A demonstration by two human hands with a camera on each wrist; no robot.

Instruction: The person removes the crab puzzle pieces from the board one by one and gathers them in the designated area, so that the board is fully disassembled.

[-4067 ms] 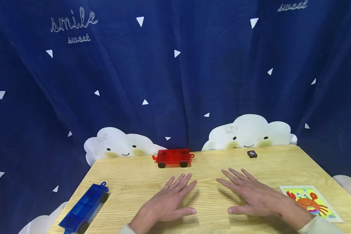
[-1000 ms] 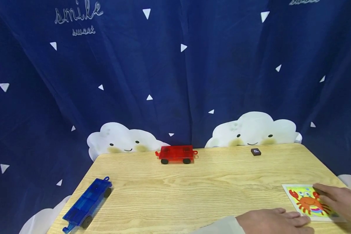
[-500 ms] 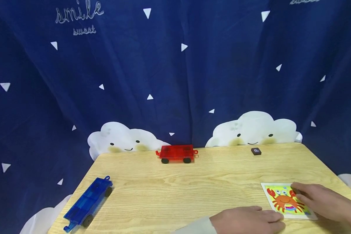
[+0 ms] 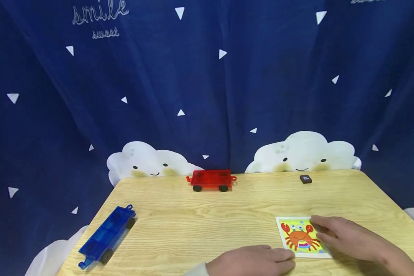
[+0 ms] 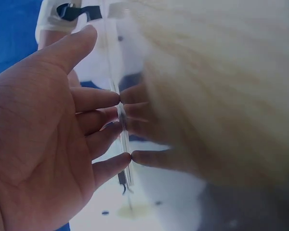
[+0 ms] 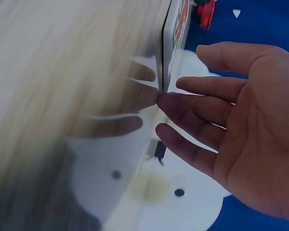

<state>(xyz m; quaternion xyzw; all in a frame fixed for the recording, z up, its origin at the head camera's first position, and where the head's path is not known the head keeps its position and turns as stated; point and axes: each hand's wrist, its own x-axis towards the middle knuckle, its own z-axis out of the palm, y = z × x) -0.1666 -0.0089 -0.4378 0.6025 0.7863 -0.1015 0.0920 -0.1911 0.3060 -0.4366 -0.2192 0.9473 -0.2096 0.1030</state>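
Note:
A square crab picture card [image 4: 300, 237] with a white border lies face up on the wooden table, right of the middle. At its right edge is my right hand [image 4: 348, 235], its fingers extended and only lightly bent. In the right wrist view, one fingertip of the right hand [image 6: 231, 110] meets the lower end of the card [image 6: 169, 53], seen edge-on. My left hand [image 4: 253, 260] lies low on the table, its fingertips overlapping the card's near left corner. The left wrist view has the left hand [image 5: 53, 125] palm side on, fingers spread, tips down at the reflecting surface.
A red wheeled toy car base [image 4: 211, 179] stands at the table's back edge. A blue one [image 4: 107, 234] stands at the left. A small dark block marked P [image 4: 305, 179] sits at the back right. Behind the table [image 4: 193, 222] hangs a blue curtain [image 4: 179, 76] with clouds.
The card has slid left from the table's right side, with both hands moving left alongside it. Earlier the hands were spread over the table's middle, away from the card. The cars have stayed put.

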